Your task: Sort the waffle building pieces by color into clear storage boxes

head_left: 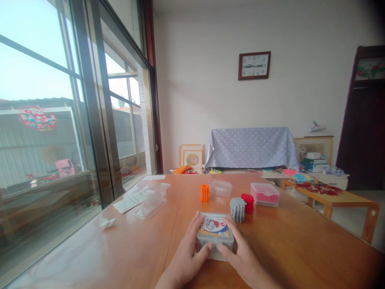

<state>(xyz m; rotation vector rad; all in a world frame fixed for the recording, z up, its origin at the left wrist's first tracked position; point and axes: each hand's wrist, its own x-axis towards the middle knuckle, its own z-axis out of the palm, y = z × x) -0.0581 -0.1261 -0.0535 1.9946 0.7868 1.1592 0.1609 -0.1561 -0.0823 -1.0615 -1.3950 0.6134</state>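
A clear plastic box (215, 228) with a printed label and a handwritten mark on its lid rests on the wooden table (144, 249). My left hand (192, 251) is closed around its left side, thumb on the near face. From the right, my right hand (239, 253) grips the same box, its thumb also at the front. Just beyond the right fingers stands a grey ridged block stack (237, 209), with a red one (248, 203) behind it. An orange stack (205, 193) stands farther back. What the box contains is hard to make out.
A clear container (220, 188) lies behind the orange stack, and a box with pink contents (265, 195) stands at right. On the left are clear lids (151, 208), a printed sheet (130, 202) and crumpled paper (107, 223). Windows (45, 152) border the table's left side.
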